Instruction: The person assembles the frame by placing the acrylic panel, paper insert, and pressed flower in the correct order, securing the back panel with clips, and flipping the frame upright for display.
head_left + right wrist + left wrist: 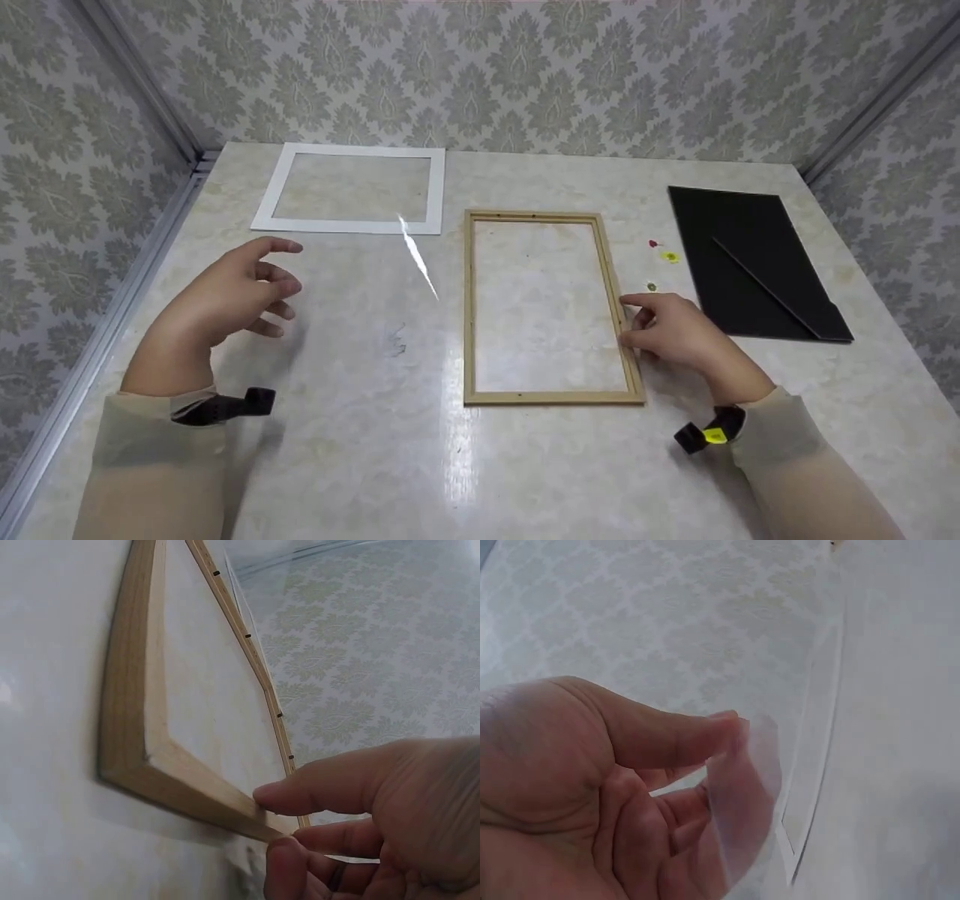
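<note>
My left hand (241, 289) is raised over the left of the table, below the white mat board. Its thumb and fingers pinch a clear sheet (765, 746), seen in the left wrist view. A bright streak in the head view seems to be its glare, but its outline is hard to make out. The wooden picture frame (469, 315) lies flat and upright in the middle. At its right side my right hand (679, 330) holds the frame's edge between thumb and fingers, as the right wrist view also shows. Small dark tabs line the frame's inner rim.
The white mat board (345, 226) lies at the back left. On the right is a black backing board (750, 262) with a stand strip on it. Small red, yellow and green pieces, such as the yellow one (670, 257), lie beside it. Patterned walls surround the table.
</note>
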Demonstrator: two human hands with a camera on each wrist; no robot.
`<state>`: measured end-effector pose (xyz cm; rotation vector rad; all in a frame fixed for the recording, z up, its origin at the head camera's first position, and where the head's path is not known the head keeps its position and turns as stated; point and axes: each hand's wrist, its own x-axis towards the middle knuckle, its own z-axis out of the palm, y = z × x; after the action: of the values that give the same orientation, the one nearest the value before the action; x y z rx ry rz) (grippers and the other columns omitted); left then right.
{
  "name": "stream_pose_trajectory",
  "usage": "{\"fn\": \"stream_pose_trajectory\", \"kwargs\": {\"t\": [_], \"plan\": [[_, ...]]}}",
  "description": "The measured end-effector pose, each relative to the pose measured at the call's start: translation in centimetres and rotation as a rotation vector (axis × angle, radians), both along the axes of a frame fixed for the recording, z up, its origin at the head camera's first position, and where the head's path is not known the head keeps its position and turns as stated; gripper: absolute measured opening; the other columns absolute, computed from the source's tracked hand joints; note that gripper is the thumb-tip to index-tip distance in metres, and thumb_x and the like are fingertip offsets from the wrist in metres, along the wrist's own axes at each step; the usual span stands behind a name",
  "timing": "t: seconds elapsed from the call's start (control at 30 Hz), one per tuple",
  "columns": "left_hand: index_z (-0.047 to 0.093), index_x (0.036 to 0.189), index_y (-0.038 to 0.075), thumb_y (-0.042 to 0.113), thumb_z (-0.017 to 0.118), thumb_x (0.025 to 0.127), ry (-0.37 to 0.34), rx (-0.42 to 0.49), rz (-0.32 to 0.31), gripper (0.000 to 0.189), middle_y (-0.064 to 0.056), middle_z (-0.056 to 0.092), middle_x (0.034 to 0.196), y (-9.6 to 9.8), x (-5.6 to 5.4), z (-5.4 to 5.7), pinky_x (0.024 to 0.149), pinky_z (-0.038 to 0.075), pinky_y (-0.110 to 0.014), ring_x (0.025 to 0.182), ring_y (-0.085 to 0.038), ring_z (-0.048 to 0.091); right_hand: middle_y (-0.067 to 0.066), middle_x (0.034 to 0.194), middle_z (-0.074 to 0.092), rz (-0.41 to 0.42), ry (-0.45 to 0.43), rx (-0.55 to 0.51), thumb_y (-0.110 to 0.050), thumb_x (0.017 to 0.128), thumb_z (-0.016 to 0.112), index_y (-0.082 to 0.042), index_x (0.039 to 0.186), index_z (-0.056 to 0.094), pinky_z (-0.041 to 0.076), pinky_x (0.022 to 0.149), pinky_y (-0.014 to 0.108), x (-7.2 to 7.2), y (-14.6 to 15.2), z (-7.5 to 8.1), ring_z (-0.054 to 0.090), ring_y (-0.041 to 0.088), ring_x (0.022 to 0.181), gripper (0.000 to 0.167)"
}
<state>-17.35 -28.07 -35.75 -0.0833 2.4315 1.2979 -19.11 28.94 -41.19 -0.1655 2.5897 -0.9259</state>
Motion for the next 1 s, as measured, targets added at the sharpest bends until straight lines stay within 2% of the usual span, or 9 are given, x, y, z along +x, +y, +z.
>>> {"fn": "stream_pose_trajectory", "kwargs": {"t": [0.13,0.23,0.37,0.43,0.6,0.8,0.9,1.0], "plan": [[0.034,0.174,0.021,0.018,0.061,0.117,0.076,0.145,0.051,0.063,-0.008,0.062,0.133,-0.5,0.3,0.6,0.078,0.071,-0.037,0.094,-0.012,0.077,0.009,0.100,0.076,0.003,-0.007,0.008,-0.012,0.097,0.073,0.002,0.167,0.050,0.051,0.059,0.027,-0.1,0.1,-0.1,0.064,0.014,0.067,0.075],[0.042,0.167,0.026,0.021,0.069,0.114,0.150,0.287,0.091,0.059,0.001,0.068,0.122,-0.6,0.5,0.8,0.077,0.072,-0.037,0.091,-0.012,0.079,0.008,0.098,0.076,0.009,-0.003,-0.002,-0.011,0.098,0.073,0.003,0.168,0.050,0.050,0.058,0.028,0.0,0.2,0.0,0.064,0.015,0.067,0.075],[0.048,0.165,0.028,0.017,0.075,0.111,0.212,0.458,0.143,0.062,0.003,0.071,0.115,-0.4,0.4,0.6,0.073,0.072,-0.034,0.089,-0.014,0.081,0.009,0.097,0.076,0.017,0.007,-0.019,-0.010,0.098,0.072,0.004,0.167,0.050,0.050,0.057,0.028,0.1,0.1,0.0,0.062,0.015,0.067,0.074],[0.046,0.169,0.028,0.017,0.074,0.111,0.218,0.504,0.157,0.065,0.002,0.069,0.115,-0.2,0.3,0.4,0.071,0.071,-0.032,0.089,-0.014,0.081,0.009,0.098,0.075,0.015,0.007,-0.029,-0.009,0.098,0.072,0.003,0.167,0.051,0.050,0.057,0.027,0.1,0.0,0.0,0.062,0.015,0.067,0.073],[0.043,0.172,0.029,0.018,0.067,0.115,0.214,0.548,0.163,0.063,0.003,0.067,0.117,-0.1,0.2,0.2,0.068,0.070,-0.031,0.088,-0.013,0.079,0.010,0.100,0.074,0.012,0.014,-0.041,-0.009,0.099,0.073,0.003,0.166,0.052,0.050,0.056,0.026,0.3,-0.1,-0.1,0.060,0.013,0.064,0.071],[0.049,0.164,0.030,0.012,0.061,0.117,0.204,0.745,0.196,0.052,0.001,0.069,0.111,0.0,0.2,0.3,0.060,0.066,-0.029,0.078,-0.014,0.076,0.012,0.102,0.078,0.030,0.011,-0.057,-0.013,0.104,0.071,-0.001,0.169,0.048,0.049,0.055,0.026,0.4,-0.4,-0.5,0.061,0.013,0.063,0.070],[0.049,0.165,0.032,0.016,0.062,0.117,0.182,0.809,0.189,0.052,0.002,0.071,0.112,0.4,0.0,0.2,0.057,0.062,-0.026,0.079,-0.014,0.074,0.013,0.101,0.079,0.036,0.016,-0.057,-0.014,0.105,0.071,-0.003,0.171,0.047,0.051,0.055,0.026,0.4,-0.5,-0.7,0.061,0.012,0.061,0.071],[0.048,0.167,0.035,0.024,0.064,0.116,0.159,0.835,0.170,0.055,0.002,0.072,0.113,0.9,-0.1,0.0,0.057,0.060,-0.024,0.082,-0.015,0.075,0.012,0.096,0.078,0.035,0.019,-0.050,-0.013,0.106,0.070,-0.004,0.171,0.045,0.050,0.052,0.028,0.4,-0.7,-0.8,0.058,0.011,0.055,0.071]]}}
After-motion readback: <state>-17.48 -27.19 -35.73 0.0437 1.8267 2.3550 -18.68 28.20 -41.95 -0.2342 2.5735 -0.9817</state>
